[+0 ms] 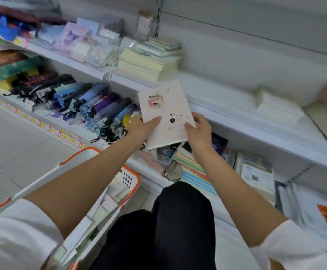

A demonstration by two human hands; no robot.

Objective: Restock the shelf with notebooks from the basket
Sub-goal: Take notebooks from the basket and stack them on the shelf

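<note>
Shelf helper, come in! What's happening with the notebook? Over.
Left hand and right hand hold the pink notebook. Raised before the shelf, not yet placed. Basket at left. Nothing blocking.

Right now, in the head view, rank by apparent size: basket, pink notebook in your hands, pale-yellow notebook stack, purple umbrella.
1. basket: largest, though nearest the camera and partly hidden.
2. pink notebook and pale-yellow notebook stack: look alike; the notebook is nearer, so unranked.
3. purple umbrella: smallest.
</note>
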